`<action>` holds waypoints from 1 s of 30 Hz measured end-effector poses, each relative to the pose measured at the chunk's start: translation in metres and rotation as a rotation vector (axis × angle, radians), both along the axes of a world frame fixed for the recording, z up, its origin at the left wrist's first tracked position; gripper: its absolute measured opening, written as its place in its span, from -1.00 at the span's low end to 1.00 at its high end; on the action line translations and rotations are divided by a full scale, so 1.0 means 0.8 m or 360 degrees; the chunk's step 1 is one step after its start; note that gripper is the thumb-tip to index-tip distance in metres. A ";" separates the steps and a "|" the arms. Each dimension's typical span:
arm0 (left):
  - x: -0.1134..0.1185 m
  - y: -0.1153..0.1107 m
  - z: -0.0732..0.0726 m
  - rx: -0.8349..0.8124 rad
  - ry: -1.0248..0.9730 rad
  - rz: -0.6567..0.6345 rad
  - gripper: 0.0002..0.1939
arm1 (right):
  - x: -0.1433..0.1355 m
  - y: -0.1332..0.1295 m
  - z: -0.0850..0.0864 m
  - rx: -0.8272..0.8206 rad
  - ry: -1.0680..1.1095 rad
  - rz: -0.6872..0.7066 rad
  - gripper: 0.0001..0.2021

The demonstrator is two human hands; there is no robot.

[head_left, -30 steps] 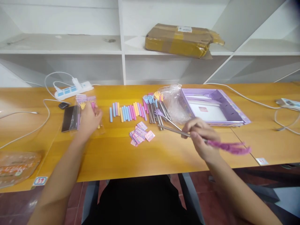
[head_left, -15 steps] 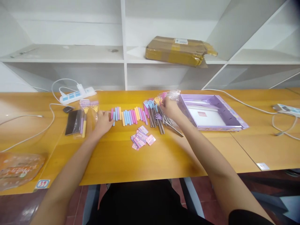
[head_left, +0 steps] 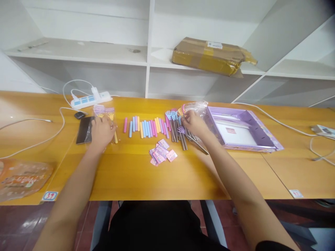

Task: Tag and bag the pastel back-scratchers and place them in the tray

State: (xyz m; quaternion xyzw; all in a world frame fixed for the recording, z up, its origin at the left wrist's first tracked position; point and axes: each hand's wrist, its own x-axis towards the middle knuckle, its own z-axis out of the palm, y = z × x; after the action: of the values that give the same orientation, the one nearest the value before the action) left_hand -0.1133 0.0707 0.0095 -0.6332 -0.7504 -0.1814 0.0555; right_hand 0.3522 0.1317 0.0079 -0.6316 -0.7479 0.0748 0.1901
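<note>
My left hand [head_left: 102,130] is over the clear plastic bags at the left, fingers apart, partly covering the bagged back scratchers; a yellow-handled one [head_left: 116,136] shows beside it. To its right lies a row of pastel handle sleeves [head_left: 146,128] in pink, blue, yellow and purple. My right hand [head_left: 194,122] is closed at the top of a heap of metal-rod back scratchers [head_left: 173,129] with hand-shaped heads. Its fingertips pinch near an orange head and a pink one [head_left: 183,108]; which rod they grip is partly hidden. Small printed cards [head_left: 161,152] are piled in front.
A purple open box [head_left: 235,141] stands right of the heap, beside crumpled clear plastic [head_left: 200,107]. At the left are a black phone [head_left: 84,130], a power strip [head_left: 90,100] with cables, and an orange printed bag [head_left: 24,179]. A taped carton [head_left: 209,57] sits on the shelf.
My left hand has moved left from the end of the sleeve row onto the bagged scratchers. A pink sleeve it was touching now lies apart at the row's left end. My right hand stays at the heap.
</note>
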 end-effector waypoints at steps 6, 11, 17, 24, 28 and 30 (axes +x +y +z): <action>-0.005 0.002 -0.004 -0.0284 0.0042 0.0082 -0.47 | -0.002 -0.056 0.011 0.0198 0.0229 0.0029 -0.80; -0.006 0.009 0.001 -0.0347 -0.0119 0.0228 -0.34 | -0.020 -0.103 0.021 0.0471 0.0642 0.0175 -0.87; 0.001 0.002 0.017 -0.0042 -0.0537 0.0040 -0.32 | -0.036 -0.120 -0.003 0.0573 0.1082 0.0225 -0.83; 0.062 -0.051 0.033 -0.0614 -0.1252 -0.1330 -0.19 | -0.067 -0.137 -0.025 -0.0222 0.1841 0.0583 -0.37; 0.085 -0.071 0.028 -0.1185 -0.1102 -0.1579 -0.54 | -0.098 -0.151 -0.036 -0.0627 0.2038 0.0631 -0.45; 0.096 -0.075 0.020 -0.1294 -0.1138 -0.1616 -0.65 | -0.112 -0.161 -0.042 -0.0744 0.2023 0.0695 -0.59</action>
State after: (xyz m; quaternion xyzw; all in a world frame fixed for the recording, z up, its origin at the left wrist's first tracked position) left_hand -0.0362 0.0104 0.0259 -0.7751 -0.3455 -0.0876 -0.5217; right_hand 0.2626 0.0032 -0.0254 -0.3256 -0.5662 0.6235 0.4298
